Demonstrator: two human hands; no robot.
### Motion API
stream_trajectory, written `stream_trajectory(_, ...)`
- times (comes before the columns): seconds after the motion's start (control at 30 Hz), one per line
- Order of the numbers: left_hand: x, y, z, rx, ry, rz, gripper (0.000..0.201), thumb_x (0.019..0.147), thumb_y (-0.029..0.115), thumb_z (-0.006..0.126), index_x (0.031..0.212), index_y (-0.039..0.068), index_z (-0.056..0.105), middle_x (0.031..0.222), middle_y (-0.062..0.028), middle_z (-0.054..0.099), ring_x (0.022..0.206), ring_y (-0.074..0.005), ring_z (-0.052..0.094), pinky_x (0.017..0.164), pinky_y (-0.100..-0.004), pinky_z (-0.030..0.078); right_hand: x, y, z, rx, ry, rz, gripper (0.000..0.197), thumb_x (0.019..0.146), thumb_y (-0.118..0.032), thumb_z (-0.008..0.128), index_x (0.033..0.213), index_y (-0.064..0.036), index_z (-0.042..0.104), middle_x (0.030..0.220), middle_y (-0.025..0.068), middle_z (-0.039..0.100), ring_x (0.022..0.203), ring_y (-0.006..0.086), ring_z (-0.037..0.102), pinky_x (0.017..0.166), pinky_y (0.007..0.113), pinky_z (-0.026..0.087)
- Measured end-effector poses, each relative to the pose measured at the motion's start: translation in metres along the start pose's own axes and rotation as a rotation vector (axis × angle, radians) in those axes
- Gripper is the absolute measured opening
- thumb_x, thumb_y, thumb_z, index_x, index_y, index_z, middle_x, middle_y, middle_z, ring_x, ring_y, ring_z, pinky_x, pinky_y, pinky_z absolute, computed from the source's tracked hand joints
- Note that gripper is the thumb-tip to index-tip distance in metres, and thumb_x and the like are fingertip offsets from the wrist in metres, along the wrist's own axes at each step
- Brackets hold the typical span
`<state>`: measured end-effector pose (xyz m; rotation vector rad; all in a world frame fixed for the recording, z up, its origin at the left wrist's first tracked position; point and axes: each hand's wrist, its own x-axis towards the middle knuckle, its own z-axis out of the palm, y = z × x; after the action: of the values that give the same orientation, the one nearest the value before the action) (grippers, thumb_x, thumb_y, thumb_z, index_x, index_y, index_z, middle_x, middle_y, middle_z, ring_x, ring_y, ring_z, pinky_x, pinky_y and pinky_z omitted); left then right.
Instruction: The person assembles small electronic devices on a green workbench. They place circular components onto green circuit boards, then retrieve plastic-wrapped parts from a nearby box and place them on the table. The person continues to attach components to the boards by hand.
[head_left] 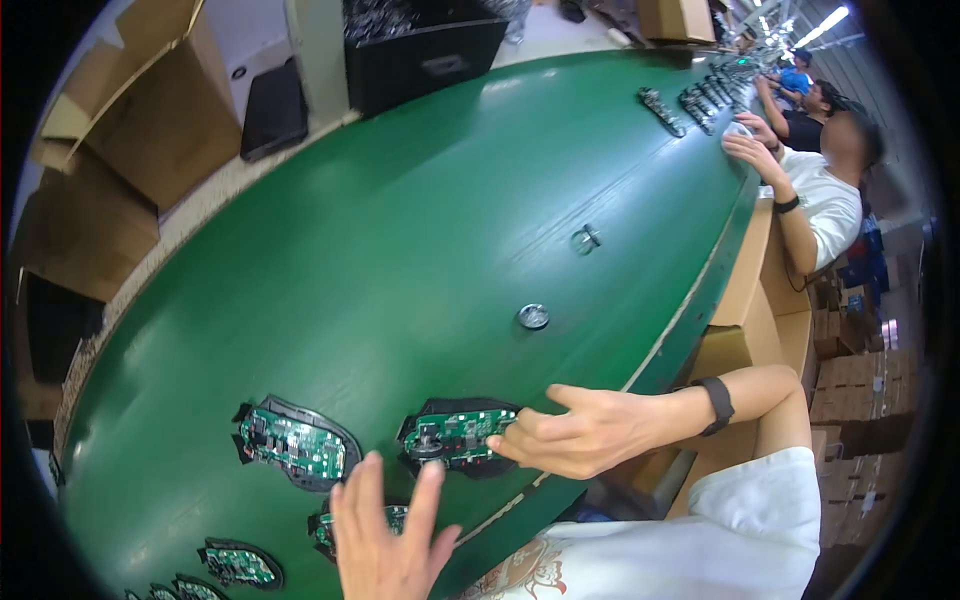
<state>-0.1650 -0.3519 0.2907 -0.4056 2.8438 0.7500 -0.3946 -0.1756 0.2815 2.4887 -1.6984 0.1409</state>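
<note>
Two hands work low in the frame: the right hand [580, 432] pinches a circuit board [457, 436] at its left, the left hand [385, 540] open below it.

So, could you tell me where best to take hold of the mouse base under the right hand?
Probably by its black rim at the right end, coming from the right: the mouse base lies flat, board upward, and the right hand already pinches that end.
</note>
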Motion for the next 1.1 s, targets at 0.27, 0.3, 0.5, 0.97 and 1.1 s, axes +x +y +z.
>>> stream_trajectory(0.27,-0.049,0.007,-0.035,0.165,-0.001,-0.130,0.070,0.079,0.022,0.076,0.143,0.019,0.049,0.148,-0.0203,0.039,0.132,-0.0432,0.038,0.108,-0.0583,0.032,0.052,0.078,0.014,-0.073,0.021,0.336,0.035,0.073,-0.029,0.075,0.097,-0.0061,0.064,0.088,0.0030,0.058,0.089,0.0187,0.055,0.058,0.032,0.050)
stream_trajectory(0.3,-0.056,0.004,-0.031,0.180,0.001,-0.147,0.071,0.078,0.024,0.077,0.143,0.020,0.049,0.149,-0.0197,0.038,0.132,-0.0434,0.038,0.108,-0.0583,0.032,0.050,0.098,0.015,-0.083,0.029,0.412,0.037,0.072,-0.029,0.076,0.099,-0.0060,0.066,0.088,0.0039,0.059,0.089,0.0209,0.055,0.061,0.033,0.053)
stream_trajectory(0.5,-0.071,0.001,-0.009,0.147,0.140,-0.187,0.066,0.075,0.028,0.080,0.136,0.023,0.056,0.148,-0.0214,0.038,0.128,-0.0480,0.039,0.105,-0.0567,0.034,0.013,0.141,0.010,-0.238,-0.032,0.832,0.032,0.082,-0.033,0.073,0.104,-0.0098,0.072,0.097,0.0035,0.066,0.095,0.0231,0.060,0.074,0.036,0.055)
stream_trajectory(0.97,-0.056,-0.001,0.011,0.065,0.254,-0.161,0.058,0.074,0.037,0.081,0.126,0.021,0.061,0.142,-0.0234,0.042,0.132,-0.0491,0.035,0.105,-0.0673,0.028,-0.035,0.112,-0.038,0.129,-0.121,1.017,0.045,0.087,-0.028,0.068,0.129,-0.0130,0.061,0.117,0.0128,0.061,0.105,0.0325,0.062,0.090,0.043,0.051)
stream_trajectory(1.1,-0.046,-0.007,0.020,0.042,0.298,-0.104,0.066,0.071,0.037,0.082,0.126,0.012,0.057,0.138,-0.0215,0.045,0.132,-0.0477,0.036,0.106,-0.0674,0.027,-0.043,0.100,-0.026,0.178,-0.137,1.035,0.043,0.084,-0.021,0.071,0.125,-0.0129,0.063,0.111,0.0138,0.060,0.096,0.0333,0.063,0.085,0.042,0.052)
